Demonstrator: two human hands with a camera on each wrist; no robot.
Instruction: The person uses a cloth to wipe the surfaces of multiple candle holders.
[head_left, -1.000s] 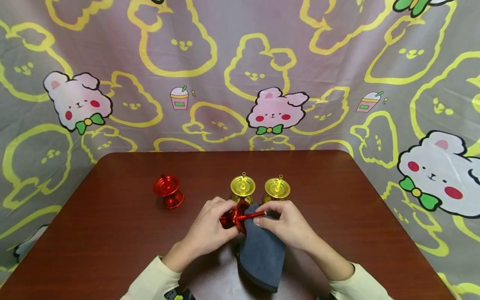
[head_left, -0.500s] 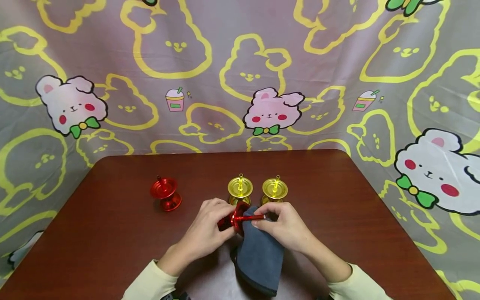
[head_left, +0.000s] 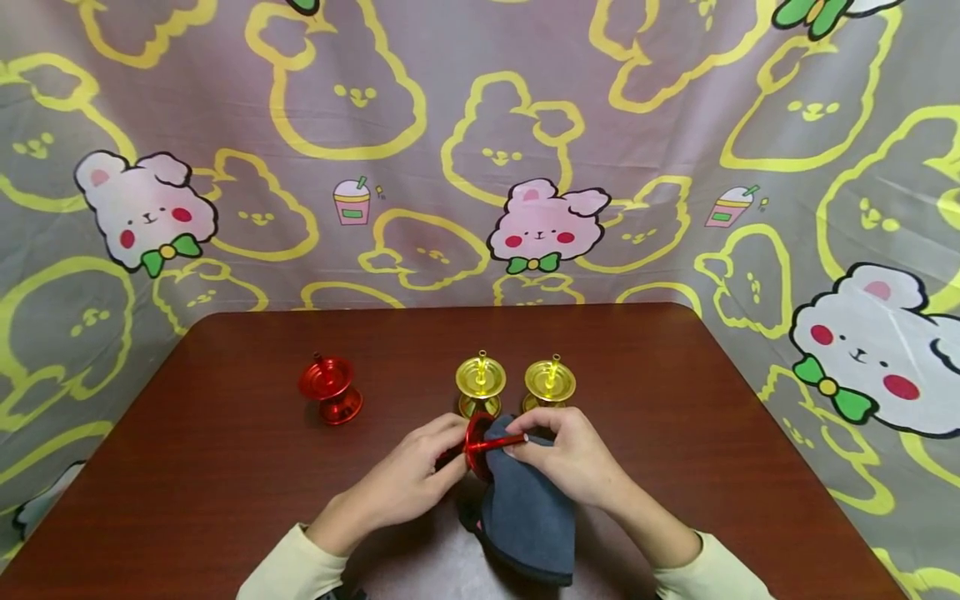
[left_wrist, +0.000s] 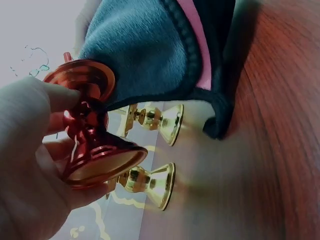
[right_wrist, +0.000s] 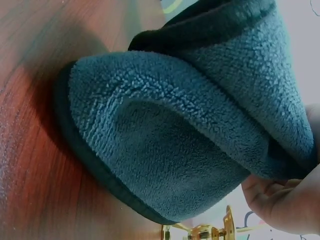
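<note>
My left hand grips a shiny red candle holder round its stem. The holder is tipped on its side above the table, its spike pointing right in the head view. A folded grey-blue cloth with dark edging hangs from my right hand, whose thumb and fingers pinch it beside the spike's tip. In the right wrist view the cloth covers most of the frame and hides the red holder. The left wrist view shows a pink stripe along one fold of it.
Two gold candle holders stand upright just beyond my hands. Another red candle holder stands on the left of the brown table. Behind the table hangs a curtain with a cartoon print.
The red candle holder has turned a little in my left hand, its spike now slanting upward to the right. My left hand has dropped slightly, and the cloth's lower end has swung right.
</note>
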